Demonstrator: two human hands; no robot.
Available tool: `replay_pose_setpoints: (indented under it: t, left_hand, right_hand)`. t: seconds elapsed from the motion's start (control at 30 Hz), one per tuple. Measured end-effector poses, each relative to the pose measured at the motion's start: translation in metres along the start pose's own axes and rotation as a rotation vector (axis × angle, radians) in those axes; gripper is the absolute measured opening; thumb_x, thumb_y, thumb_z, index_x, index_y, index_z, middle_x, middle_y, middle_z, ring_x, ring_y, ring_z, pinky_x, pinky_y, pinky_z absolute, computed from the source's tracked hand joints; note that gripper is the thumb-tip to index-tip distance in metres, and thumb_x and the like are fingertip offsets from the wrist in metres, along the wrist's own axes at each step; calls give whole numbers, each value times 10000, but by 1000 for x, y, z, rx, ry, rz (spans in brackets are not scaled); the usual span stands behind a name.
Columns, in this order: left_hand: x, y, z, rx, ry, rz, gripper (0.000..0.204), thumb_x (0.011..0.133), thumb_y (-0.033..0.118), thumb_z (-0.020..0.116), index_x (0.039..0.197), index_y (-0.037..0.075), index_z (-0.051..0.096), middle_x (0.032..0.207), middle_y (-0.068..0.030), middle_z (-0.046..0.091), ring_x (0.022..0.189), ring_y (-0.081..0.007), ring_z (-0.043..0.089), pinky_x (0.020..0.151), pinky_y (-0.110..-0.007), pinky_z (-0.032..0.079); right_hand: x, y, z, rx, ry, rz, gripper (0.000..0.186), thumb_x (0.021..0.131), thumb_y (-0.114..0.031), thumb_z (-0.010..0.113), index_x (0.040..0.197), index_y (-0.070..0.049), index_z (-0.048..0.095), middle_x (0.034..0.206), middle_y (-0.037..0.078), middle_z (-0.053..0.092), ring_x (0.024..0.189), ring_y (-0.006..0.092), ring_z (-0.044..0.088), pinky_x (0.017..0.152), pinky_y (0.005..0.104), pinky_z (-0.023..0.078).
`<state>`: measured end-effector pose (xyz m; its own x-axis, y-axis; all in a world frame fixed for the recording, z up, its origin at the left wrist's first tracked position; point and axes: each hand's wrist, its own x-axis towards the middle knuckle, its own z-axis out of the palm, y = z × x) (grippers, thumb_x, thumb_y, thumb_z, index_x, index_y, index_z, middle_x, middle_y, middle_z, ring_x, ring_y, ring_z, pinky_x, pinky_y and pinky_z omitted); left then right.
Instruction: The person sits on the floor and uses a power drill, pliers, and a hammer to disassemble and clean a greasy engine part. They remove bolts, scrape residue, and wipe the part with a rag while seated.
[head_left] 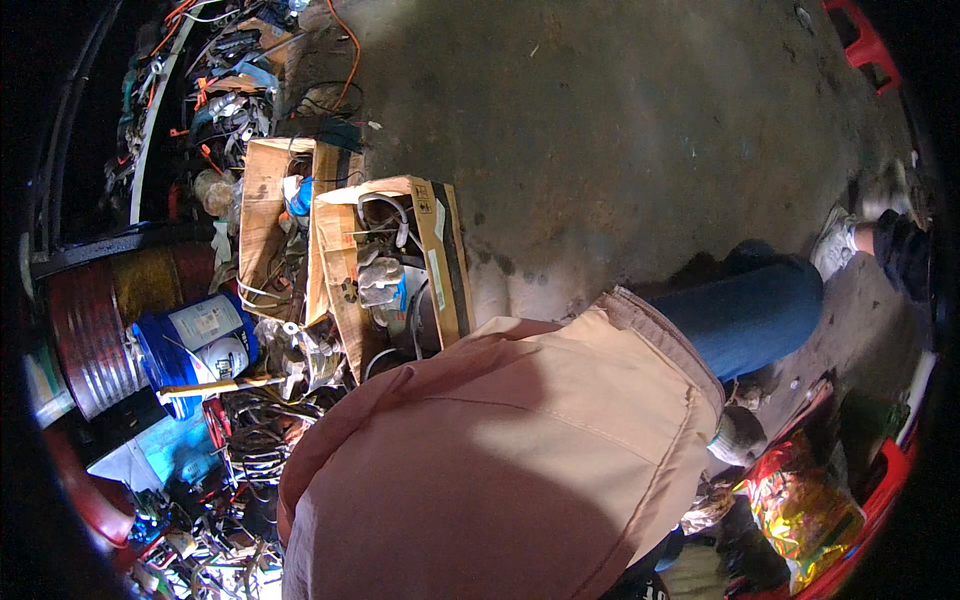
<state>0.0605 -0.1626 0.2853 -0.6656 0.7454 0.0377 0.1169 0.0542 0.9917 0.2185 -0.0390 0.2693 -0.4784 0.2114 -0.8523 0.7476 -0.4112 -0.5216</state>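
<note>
A tan jacket (500, 450) on my body fills the lower middle and covers most of my arms. My left hand does not show. Past the jacket's right edge sticks out a grey, rounded shape (738, 436) that looks like my right hand in a work glove. Its fingers are not clear, and whether it holds anything cannot be told. Nearest to it lies a shiny red and gold plastic bag (795, 500). One leg in blue jeans (750, 315) stretches to the right across the floor.
Left of me stand two open cardboard boxes (440, 260) with cables and metal parts. Beyond them are a blue bucket (195, 340), a rusty drum (95, 330) and heaped scrap (210, 560). Another person's shoe (833, 243) rests at right. A red plastic piece (865, 40) stands at the far right.
</note>
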Motion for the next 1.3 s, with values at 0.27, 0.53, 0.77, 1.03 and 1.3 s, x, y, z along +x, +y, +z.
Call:
replay_pose_setpoints:
  t: [0.27, 0.53, 0.77, 1.03, 1.3]
  left_hand:
    - [-7, -2, 2, 11, -72, -2, 402, 959, 389, 516, 1193, 88, 645, 1217, -194, 624, 1145, -350, 595, 991, -453, 463]
    - [-1, -6, 10, 73, -198, -21, 418, 994, 389, 484, 1244, 87, 630, 1297, -190, 604, 1217, -335, 571, 1038, -434, 446]
    - [10, 17, 24, 193, -312, -10, 418, 1016, 357, 500, 1293, 66, 611, 1332, -181, 602, 1253, -340, 561, 1067, -421, 439]
    - [58, 44, -9, 84, -215, -27, 497, 970, 322, 639, 1353, 10, 587, 1370, -157, 623, 1262, -231, 595, 1075, -333, 440]
    - [140, 88, -51, 122, -246, 114, 485, 956, 258, 686, 1324, -41, 582, 1311, -162, 642, 1190, -210, 611, 1016, -295, 476]
  right_hand:
    - [4, 7, 1, 23, -24, -4, 173, 987, -197, 537, 964, -55, 632, 825, 36, 623, 693, 170, 570, 652, 313, 501]
    - [2, 25, -17, 158, 27, -79, 160, 990, -169, 529, 942, -55, 630, 809, 28, 610, 669, 158, 557, 606, 292, 486]
    - [-27, 57, -32, 858, -245, 113, 243, 989, -208, 574, 782, -82, 587, 728, 53, 599, 615, 233, 579, 569, 348, 510]
    - [-30, 60, -38, 954, 36, 183, 247, 981, -205, 586, 768, -80, 585, 701, 65, 600, 559, 202, 557, 527, 375, 495]
    - [-35, 39, -77, 610, 136, 219, 225, 960, -249, 628, 816, -77, 627, 774, 55, 625, 621, 197, 567, 537, 368, 471]
